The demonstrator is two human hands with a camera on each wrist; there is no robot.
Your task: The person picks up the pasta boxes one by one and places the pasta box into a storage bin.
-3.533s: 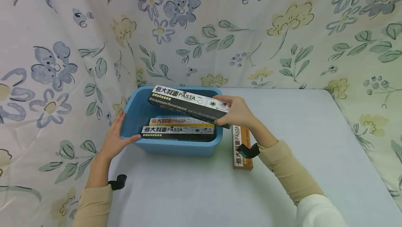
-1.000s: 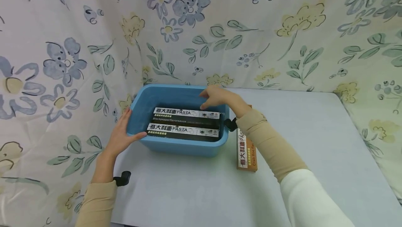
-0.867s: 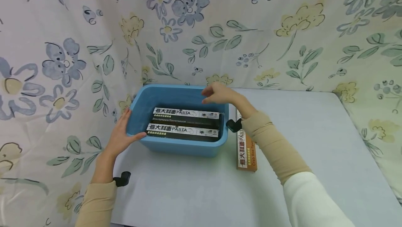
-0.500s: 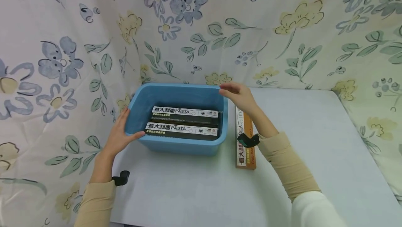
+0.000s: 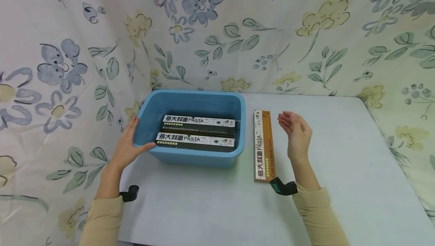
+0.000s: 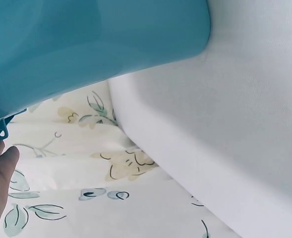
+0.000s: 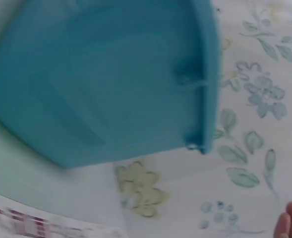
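We note the left hand (image 5: pixel 126 146) gripping the blue tub (image 5: pixel 190 100) at its 9 o'clock rim, thumb curled over the near corner, fingers flat along the outer wall. The tub sits on the white table (image 5: pixel 340 155), toward its 10 o'clock corner. Two black pasta boxes (image 5: pixel 195 137) lie side by side inside the tub, lengthwise from 9 to 3 o'clock. The right hand (image 5: pixel 296 132) hovers with fingers relaxed and slightly spread, holding nothing. It is at 3 o'clock of the orange pasta box (image 5: pixel 263 146), just beside it and not touching. That box lies flat on the table, just outside the tub's 3 o'clock wall, long axis running 12 to 6 o'clock.
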